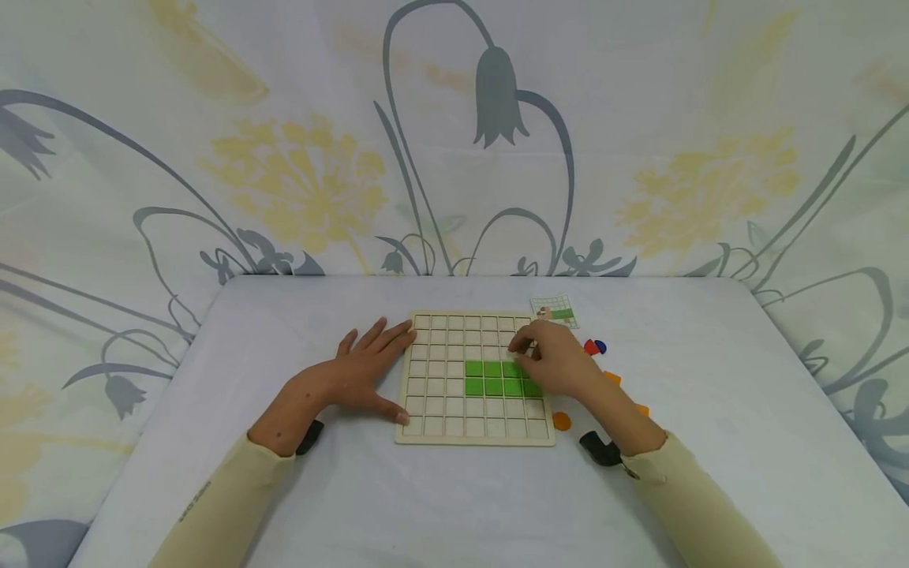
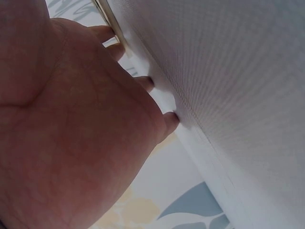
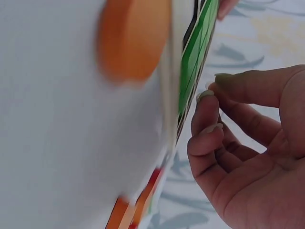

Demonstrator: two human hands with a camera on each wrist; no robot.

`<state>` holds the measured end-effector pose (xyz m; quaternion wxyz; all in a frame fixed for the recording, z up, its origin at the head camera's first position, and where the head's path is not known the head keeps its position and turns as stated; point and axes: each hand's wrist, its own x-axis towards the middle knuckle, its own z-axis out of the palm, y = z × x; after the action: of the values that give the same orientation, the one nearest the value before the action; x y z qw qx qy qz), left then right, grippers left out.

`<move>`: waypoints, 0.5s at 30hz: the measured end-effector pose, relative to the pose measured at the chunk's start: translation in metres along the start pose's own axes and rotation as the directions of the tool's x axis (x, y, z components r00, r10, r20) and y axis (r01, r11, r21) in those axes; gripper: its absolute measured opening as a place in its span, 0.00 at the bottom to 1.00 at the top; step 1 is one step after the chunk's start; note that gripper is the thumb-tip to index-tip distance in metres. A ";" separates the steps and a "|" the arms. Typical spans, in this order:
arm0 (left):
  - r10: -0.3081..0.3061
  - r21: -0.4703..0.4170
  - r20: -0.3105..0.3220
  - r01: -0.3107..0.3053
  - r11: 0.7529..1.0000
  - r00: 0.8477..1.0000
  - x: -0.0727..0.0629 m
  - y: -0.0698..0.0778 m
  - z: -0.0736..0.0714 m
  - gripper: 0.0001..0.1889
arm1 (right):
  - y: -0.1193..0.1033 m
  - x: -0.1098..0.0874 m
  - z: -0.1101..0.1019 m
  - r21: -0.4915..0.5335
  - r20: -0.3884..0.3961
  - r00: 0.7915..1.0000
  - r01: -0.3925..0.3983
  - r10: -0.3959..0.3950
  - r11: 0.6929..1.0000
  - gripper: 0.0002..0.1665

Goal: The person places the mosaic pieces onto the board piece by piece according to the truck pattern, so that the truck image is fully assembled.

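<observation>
A pale square board (image 1: 435,427) with a raised grid lies on the table. Green pieces (image 1: 492,379) fill two rows of cells on its right half. My left hand (image 1: 351,375) lies spread along the board's left edge, with fingertips at the upper side and the thumb on the lower left corner. Above the right part of the green cells hovers my right hand (image 1: 552,359), its fingers loosely bent. In the right wrist view the thumb and fingertips (image 3: 206,95) come close together beside the board's green surface, and no piece shows between them.
A small printed card (image 1: 561,309) with a green-marked grid lies behind the board's right corner. To the right are a red piece (image 1: 591,347), a blue piece (image 1: 600,346), an orange disc (image 1: 562,421) and orange pieces (image 1: 611,379) partly covered by the right arm. Floral cloth (image 1: 454,158) hangs behind.
</observation>
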<state>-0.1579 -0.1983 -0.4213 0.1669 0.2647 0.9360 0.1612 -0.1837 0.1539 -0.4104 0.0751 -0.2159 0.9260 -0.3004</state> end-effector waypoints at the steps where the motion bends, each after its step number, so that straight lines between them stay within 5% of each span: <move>1: 0.000 0.000 0.001 0.000 1.000 1.000 0.000 0.000 0.000 0.69 | 0.005 -0.002 -0.004 -0.007 -0.014 1.000 -0.016 0.016 1.000 0.07; 9: -0.004 0.000 0.001 0.004 1.000 1.000 0.001 -0.002 0.001 0.69 | 0.038 -0.014 -0.037 -0.059 -0.097 0.985 -0.148 0.142 0.987 0.05; 15: -0.007 0.001 0.001 0.007 1.000 1.000 0.001 -0.001 0.002 0.68 | 0.054 -0.018 -0.051 -0.114 -0.051 0.978 -0.205 0.201 0.972 0.11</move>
<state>-0.1587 -0.1984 -0.4237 0.1678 0.2614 0.9370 0.1601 -0.2007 0.2278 -0.4012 0.0744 -0.1183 0.9607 -0.2399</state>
